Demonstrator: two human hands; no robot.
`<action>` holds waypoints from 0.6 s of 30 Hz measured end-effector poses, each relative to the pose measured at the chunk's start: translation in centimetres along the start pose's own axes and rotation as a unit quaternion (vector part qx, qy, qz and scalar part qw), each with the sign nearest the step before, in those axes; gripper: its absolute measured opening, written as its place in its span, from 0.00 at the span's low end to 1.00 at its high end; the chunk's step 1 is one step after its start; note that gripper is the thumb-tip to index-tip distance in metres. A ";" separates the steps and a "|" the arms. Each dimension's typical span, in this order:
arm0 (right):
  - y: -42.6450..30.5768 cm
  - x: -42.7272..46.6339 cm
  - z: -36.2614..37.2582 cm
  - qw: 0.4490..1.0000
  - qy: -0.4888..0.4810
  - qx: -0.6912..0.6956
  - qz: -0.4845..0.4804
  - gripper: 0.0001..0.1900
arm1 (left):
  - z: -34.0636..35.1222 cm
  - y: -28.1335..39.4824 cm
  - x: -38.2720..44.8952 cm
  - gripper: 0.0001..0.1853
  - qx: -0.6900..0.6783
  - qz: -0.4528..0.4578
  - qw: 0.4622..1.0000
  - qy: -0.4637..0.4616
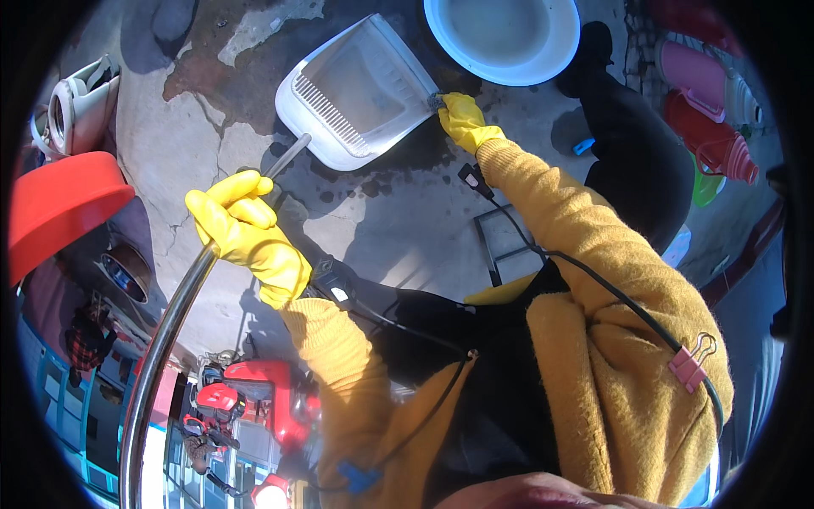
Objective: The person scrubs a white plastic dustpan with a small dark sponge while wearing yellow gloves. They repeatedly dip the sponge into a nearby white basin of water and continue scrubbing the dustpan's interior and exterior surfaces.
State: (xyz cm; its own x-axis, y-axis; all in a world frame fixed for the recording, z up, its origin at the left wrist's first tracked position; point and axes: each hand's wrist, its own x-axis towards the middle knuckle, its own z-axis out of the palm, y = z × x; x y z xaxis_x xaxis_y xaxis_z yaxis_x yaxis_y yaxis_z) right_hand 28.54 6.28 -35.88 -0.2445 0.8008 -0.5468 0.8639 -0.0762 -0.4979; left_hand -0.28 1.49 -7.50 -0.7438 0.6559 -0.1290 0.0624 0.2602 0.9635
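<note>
My left hand (pixel 245 229), in a yellow rubber glove, is closed around the metal handle (pixel 172 331) of a long-handled dustpan. The dustpan (pixel 343 149) is pale plastic with a row of comb teeth near its handle end, and its inside looks wet. My right hand (pixel 463 121), gloved in yellow too, holds a grey scouring pad (pixel 436 102) against the dustpan's side edge. Beyond that hand stands a round, pale blue-white basin (pixel 502 76) with cloudy water in it.
A red basin (pixel 70 203) and a pale container (pixel 82 108) are at the left. Pink (pixel 690 70) and red (pixel 706 133) thermos flasks lie towards the right in this view. A small blue object (pixel 583 147) is on the wet, cracked concrete. A red motor vehicle (pixel 273 394) stands lower left.
</note>
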 end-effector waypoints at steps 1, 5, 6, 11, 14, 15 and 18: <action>-0.5 1.0 -0.3 0.995 0.060 0.051 -0.069 0.16 | 0.1 -0.1 -0.1 0.38 0.001 0.008 1.000 0.006; -5.1 9.2 -0.9 0.966 0.145 0.059 -0.204 0.22 | 0.0 -0.1 -0.6 0.38 0.005 -0.004 1.000 0.017; -6.2 11.2 -0.9 0.967 0.158 0.023 -0.197 0.23 | 0.0 0.0 -0.7 0.38 0.013 -0.006 1.000 0.020; -7.2 12.5 -0.6 0.964 0.104 -0.150 -0.194 0.26 | 0.6 0.7 -0.4 0.38 0.013 -0.028 0.999 0.037; -4.7 8.3 -0.6 0.971 0.019 -0.204 -0.127 0.25 | 0.9 0.9 0.0 0.38 0.008 -0.033 0.999 0.032; -4.0 7.0 -0.7 0.970 -0.029 -0.216 -0.105 0.22 | 0.9 0.9 0.2 0.38 0.003 -0.021 1.000 0.016; -3.3 6.3 -1.1 0.979 -0.030 -0.167 -0.110 0.21 | 0.4 0.6 0.2 0.38 -0.009 -0.003 1.000 -0.004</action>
State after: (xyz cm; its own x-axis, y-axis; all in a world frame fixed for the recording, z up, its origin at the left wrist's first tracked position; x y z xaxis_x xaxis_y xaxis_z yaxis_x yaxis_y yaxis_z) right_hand 24.65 12.22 -36.89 -0.4574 0.7388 -0.4948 0.8810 0.3009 -0.3651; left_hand -0.13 2.06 -7.02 -0.7391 0.6598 -0.1358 0.0459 0.2504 0.9670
